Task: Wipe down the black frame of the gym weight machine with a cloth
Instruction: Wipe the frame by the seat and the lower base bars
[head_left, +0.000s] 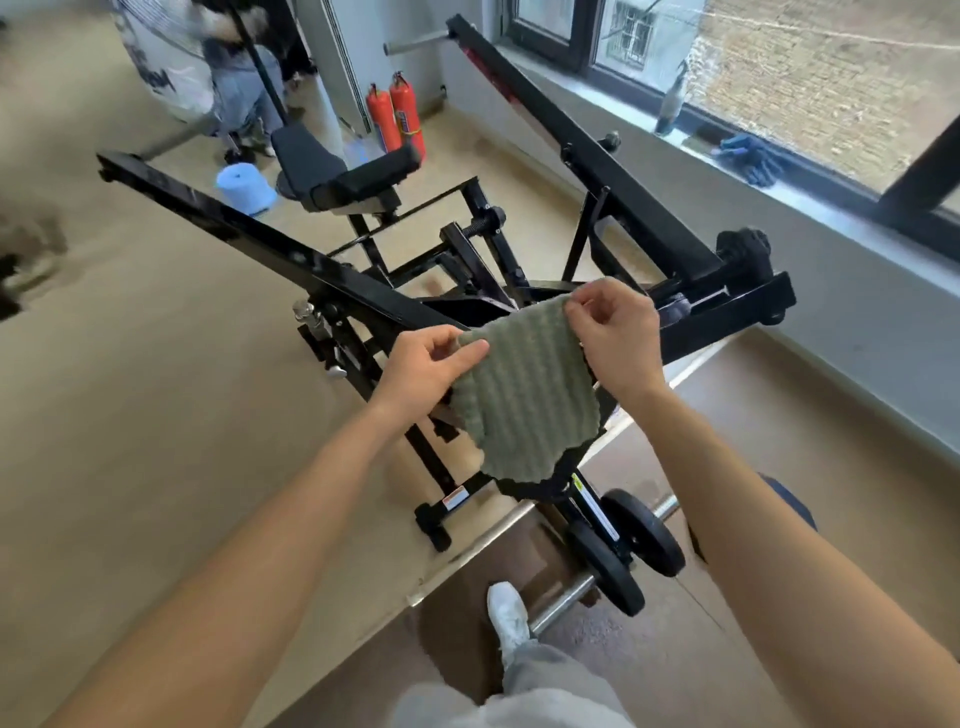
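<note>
Ribbed grey-green cloth (524, 395) — pinched by left hand (426, 366) and right hand (613, 338).

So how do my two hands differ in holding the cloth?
The left hand pinches the green cloth at its left corner, thumb flat on top; the right hand pinches the right corner with curled fingers and sits higher in view. Both grip the same cloth.

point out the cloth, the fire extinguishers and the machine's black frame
cloth (524, 395), head view, middle of the fabric
fire extinguishers (408, 117), head view, body of the right one
black frame (234, 218), head view, left long beam
</note>
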